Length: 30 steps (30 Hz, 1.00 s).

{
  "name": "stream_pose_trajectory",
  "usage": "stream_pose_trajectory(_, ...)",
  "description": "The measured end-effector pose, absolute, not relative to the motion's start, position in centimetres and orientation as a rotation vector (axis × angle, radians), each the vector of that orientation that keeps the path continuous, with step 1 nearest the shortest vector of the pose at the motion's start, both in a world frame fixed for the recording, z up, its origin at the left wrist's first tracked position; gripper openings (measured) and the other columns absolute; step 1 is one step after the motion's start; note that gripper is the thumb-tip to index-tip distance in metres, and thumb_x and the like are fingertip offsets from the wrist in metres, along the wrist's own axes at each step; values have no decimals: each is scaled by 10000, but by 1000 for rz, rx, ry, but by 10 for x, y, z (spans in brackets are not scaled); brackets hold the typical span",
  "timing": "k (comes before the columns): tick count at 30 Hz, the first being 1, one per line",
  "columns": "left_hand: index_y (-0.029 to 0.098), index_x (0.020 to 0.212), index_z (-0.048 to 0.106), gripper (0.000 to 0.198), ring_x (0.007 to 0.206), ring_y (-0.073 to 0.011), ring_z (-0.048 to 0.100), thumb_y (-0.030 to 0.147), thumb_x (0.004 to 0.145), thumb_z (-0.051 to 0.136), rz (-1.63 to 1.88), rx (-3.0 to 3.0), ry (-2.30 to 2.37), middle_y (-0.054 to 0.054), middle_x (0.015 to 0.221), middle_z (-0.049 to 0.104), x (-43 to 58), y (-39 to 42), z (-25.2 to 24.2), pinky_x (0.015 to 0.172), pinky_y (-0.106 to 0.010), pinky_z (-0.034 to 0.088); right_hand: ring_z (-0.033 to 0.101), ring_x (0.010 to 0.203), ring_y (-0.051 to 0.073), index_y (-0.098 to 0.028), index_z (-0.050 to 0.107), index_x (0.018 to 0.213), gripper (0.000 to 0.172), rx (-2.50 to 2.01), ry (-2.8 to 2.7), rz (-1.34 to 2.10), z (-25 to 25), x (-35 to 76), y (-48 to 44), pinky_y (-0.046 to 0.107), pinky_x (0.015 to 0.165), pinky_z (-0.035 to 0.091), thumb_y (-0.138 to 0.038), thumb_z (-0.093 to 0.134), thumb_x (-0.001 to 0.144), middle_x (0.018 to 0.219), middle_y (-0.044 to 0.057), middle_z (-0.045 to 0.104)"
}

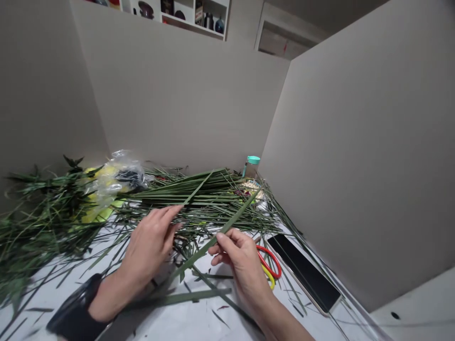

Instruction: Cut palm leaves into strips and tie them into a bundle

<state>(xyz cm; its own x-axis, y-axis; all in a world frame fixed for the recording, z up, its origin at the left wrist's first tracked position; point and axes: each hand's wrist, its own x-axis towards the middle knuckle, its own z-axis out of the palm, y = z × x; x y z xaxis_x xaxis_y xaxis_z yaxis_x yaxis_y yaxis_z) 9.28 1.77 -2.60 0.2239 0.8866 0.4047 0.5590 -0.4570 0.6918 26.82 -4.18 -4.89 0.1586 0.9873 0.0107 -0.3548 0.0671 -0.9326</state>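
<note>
My right hand point(239, 255) pinches a long, narrow green leaf strip point(213, 239) between thumb and fingers, and the strip runs diagonally past both hands. My left hand point(149, 241) curves just beside it, its fingertips over the edge of a large pile of long palm-like leaves point(199, 199). Nothing clearly lies between its fingers and thumb. A black band point(74, 305) wraps my left wrist. Another flat green strip point(177, 298) lies on the white table point(185, 324) below my hands.
Scissors with red and yellow handles point(270, 266) and a black phone point(304, 272) lie to the right. A leafy green bundle point(42, 222), a plastic bag point(121, 182) and a teal-lidded jar point(251, 166) stand beyond. Grey partition walls point(355, 142) flank the table.
</note>
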Motion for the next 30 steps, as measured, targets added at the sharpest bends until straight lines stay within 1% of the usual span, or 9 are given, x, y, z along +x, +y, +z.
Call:
stream_pose_trajectory(1,161,1149,663,367,1148,-348,542,362,869,536,1128,2150,1324,-164,1209,670,93,17,-28,1007,-492,378,607,507,97,-151,607,713,302,-986,-822,1224,-52,267,-41,202,522,513,-404,768,749,611,-3,676)
stream_pose_trajectory(3,172,1209,651,392,1113,-317,576,371,899,514,1080,2281,1229,-140,1185,690,97,8,-34,992,-457,407,632,522,109,-155,600,731,310,-996,-787,1236,-57,264,-40,220,548,538,-412,771,748,614,-2,678)
stream_pose_trajectory(6,216,1174,670,328,1036,-253,651,362,921,523,935,2328,1093,-87,1141,729,107,-11,-43,913,-347,484,657,561,129,-157,600,749,308,-1000,-771,1247,-57,259,-43,246,595,552,-415,768,759,637,6,690)
stream_pose_trajectory(10,221,1105,693,257,942,-203,699,299,933,519,1007,2298,1061,-68,1087,756,111,-20,-51,827,-251,519,637,642,129,-166,611,732,272,-1027,-857,1166,-52,259,-47,237,668,517,-398,738,796,656,1,678)
stream_pose_trajectory(15,253,1163,700,297,979,-206,711,260,896,571,1095,2296,1008,-48,1123,765,106,-19,-54,869,-240,514,582,683,131,-176,647,783,241,-1074,-891,1064,-46,260,-54,239,685,491,-405,720,804,702,-21,602)
stream_pose_trajectory(20,293,1021,762,226,907,-220,722,336,862,607,1121,2072,1042,-34,1032,786,108,-22,-44,815,-243,539,600,699,141,-195,625,957,302,-988,-851,1124,-41,255,-59,246,666,508,-423,729,788,754,-13,627)
stream_pose_trajectory(23,289,977,761,227,871,-220,709,421,836,642,1049,1891,1083,-35,1011,778,110,-24,-36,742,-228,545,574,687,120,-207,620,934,228,-972,-901,1121,-40,256,-60,222,660,482,-370,715,807,748,-34,613)
stream_pose_trajectory(26,287,988,749,263,760,-189,668,468,830,643,980,1772,1090,-23,914,761,110,-25,-32,622,-203,515,564,728,122,-205,646,881,126,-1013,-979,1064,-39,258,-60,216,661,461,-312,688,829,806,-26,625)
stream_pose_trajectory(30,270,1008,730,309,620,-148,573,506,836,629,906,1652,1077,-11,737,692,108,-23,-33,427,-183,368,579,766,132,-210,677,885,76,-1026,-1022,1050,-38,259,-60,224,690,465,-272,668,843,841,-23,652)
